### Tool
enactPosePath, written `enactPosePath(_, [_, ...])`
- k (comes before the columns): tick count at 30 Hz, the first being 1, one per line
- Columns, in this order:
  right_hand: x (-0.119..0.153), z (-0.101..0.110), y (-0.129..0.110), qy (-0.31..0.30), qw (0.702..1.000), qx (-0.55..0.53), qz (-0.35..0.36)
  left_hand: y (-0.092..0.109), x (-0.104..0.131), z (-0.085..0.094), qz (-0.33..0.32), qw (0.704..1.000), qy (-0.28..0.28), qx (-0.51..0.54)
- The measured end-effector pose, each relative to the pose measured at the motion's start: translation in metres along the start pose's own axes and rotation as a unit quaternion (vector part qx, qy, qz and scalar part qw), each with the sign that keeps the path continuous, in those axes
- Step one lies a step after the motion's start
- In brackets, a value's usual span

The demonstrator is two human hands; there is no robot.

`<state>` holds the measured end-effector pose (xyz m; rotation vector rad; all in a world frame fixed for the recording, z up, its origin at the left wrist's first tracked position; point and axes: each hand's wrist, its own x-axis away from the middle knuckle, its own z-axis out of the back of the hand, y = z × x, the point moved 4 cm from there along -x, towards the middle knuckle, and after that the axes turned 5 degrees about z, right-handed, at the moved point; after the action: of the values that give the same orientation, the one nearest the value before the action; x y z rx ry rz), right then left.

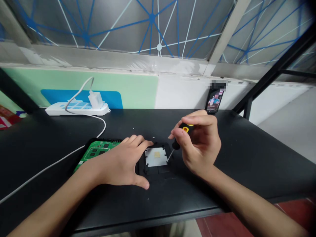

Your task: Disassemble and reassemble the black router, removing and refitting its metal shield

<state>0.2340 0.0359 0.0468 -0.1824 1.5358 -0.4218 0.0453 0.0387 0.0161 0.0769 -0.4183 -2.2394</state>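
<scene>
My right hand (201,143) grips a black and yellow screwdriver (176,144). Its thin metal shaft slants down to the right edge of a silver metal plate (153,159), which sits in a black plastic casing (158,170). A small yellowish square lies at the middle of the plate. My left hand (125,161) rests with spread fingers across the casing's left side, thumb toward me and fingertips at the far edge. Under and left of that hand lies a green circuit board (95,151) in a black housing, partly covered by the hand and forearm.
A white power strip (76,108) with a plugged-in charger (95,99) lies at the back left; its white cable (46,170) runs across the black table (118,207). A phone (213,100) leans against the wall. Tiny screws (153,137) lie beyond the casing.
</scene>
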Motion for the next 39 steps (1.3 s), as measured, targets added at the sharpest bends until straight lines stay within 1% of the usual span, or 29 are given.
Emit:
enactPosePath(2, [0.0022, -0.0009, -0.0009, -0.010, 1.000, -0.005, -0.022, -0.0011, 0.0000, -0.0006, 0.001, 1.000, 0.002, -0.001])
enactPosePath(4, [0.0045, -0.0018, -0.0019, -0.017, 0.999, -0.038, -0.034, -0.0018, -0.0003, -0.0010, 0.001, 1.000, 0.002, 0.002])
enactPosePath(7, [0.0064, -0.0024, -0.0026, -0.014, 0.996, -0.083, -0.023, -0.0020, -0.0007, -0.0008, 0.000, 1.000, 0.002, 0.004])
enactPosePath(10, [0.0056, -0.0022, -0.0015, -0.007, 0.996, -0.094, -0.003, -0.0015, -0.0011, -0.0005, 0.003, 1.000, 0.002, 0.002])
enactPosePath(12, [0.0038, -0.0012, -0.0010, -0.002, 0.997, -0.071, 0.015, -0.0011, -0.0012, -0.0002, 0.006, 1.000, 0.002, 0.003])
enactPosePath(15, [0.0009, 0.0010, -0.0013, 0.001, 0.999, -0.006, 0.037, -0.0003, -0.0011, 0.0003, 0.006, 1.000, 0.003, 0.008])
enactPosePath(18, [-0.0004, 0.0025, -0.0029, 0.010, 0.998, 0.032, 0.046, -0.0001, -0.0009, 0.0002, 0.005, 1.000, 0.003, 0.010])
enactPosePath(21, [0.0008, 0.0015, -0.0032, 0.019, 1.000, 0.020, 0.011, -0.0007, -0.0010, -0.0007, 0.009, 1.000, -0.001, 0.002])
enactPosePath(24, [0.0037, -0.0005, -0.0025, 0.021, 0.998, -0.045, -0.032, -0.0015, -0.0010, -0.0012, 0.008, 1.000, -0.001, 0.001])
enactPosePath(26, [0.0054, -0.0009, -0.0022, 0.022, 0.995, -0.084, -0.047, -0.0022, -0.0008, -0.0012, 0.006, 1.000, 0.001, 0.004])
enactPosePath(29, [0.0062, -0.0009, -0.0005, 0.015, 0.994, -0.096, -0.058, -0.0025, -0.0003, -0.0008, 0.003, 1.000, 0.003, 0.003])
enactPosePath(32, [0.0045, -0.0009, -0.0005, 0.005, 0.997, -0.077, -0.026, -0.0016, -0.0002, -0.0003, 0.002, 1.000, 0.004, 0.000])
enactPosePath(35, [0.0016, 0.0004, -0.0011, 0.009, 0.999, -0.033, 0.014, 0.0000, -0.0006, 0.0000, 0.002, 1.000, 0.002, -0.002])
enactPosePath(39, [-0.0012, 0.0025, -0.0018, 0.008, 0.999, 0.026, 0.036, 0.0011, -0.0015, 0.0006, 0.004, 1.000, 0.000, 0.000])
